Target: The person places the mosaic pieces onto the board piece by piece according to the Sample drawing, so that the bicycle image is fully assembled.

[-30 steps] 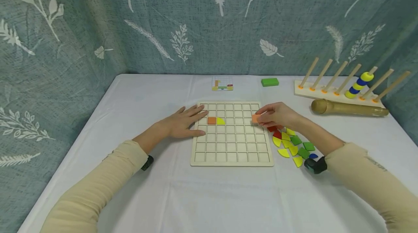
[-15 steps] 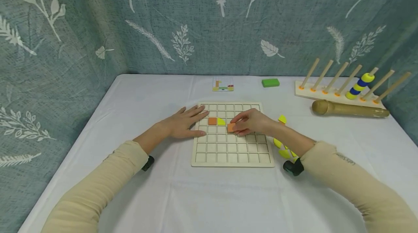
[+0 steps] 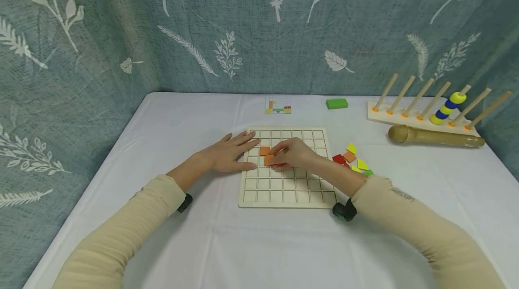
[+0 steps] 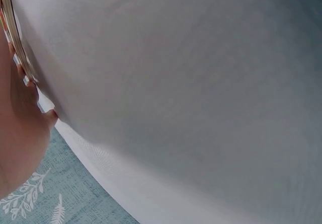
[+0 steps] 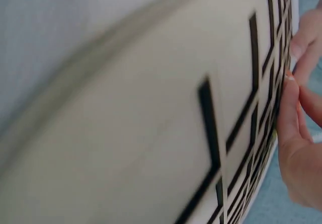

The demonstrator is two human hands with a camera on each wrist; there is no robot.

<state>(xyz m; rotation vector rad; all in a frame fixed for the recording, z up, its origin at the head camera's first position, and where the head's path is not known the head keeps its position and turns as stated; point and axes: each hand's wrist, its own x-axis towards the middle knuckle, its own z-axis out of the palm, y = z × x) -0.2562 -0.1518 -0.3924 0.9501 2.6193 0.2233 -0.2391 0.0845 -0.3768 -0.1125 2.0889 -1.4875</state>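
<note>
A pale grid board (image 3: 288, 203) lies on the white table. My left hand (image 3: 227, 154) rests with spread fingers on the board's left edge; the left wrist view shows part of this hand (image 4: 22, 118). An orange square (image 3: 265, 150) sits in a cell near the upper left. Just below it, my right hand (image 3: 295, 153) pinches another orange square (image 3: 268, 160) between thumb and fingers, over the board. In the right wrist view, the right hand (image 5: 302, 148) is at the board's far side, its fingers largely covering an orange piece.
Loose red, yellow, orange and green pieces (image 3: 362, 164) lie right of the board, partly behind the right forearm. Behind the board are a small pattern card (image 3: 278, 105) and a green block (image 3: 337, 103). At the back right stand a peg rack (image 3: 381, 118) and a wooden cylinder (image 3: 438, 136).
My right hand has moved left across the board with the orange square and now covers the yellow quarter piece. The left hand has stayed put.
</note>
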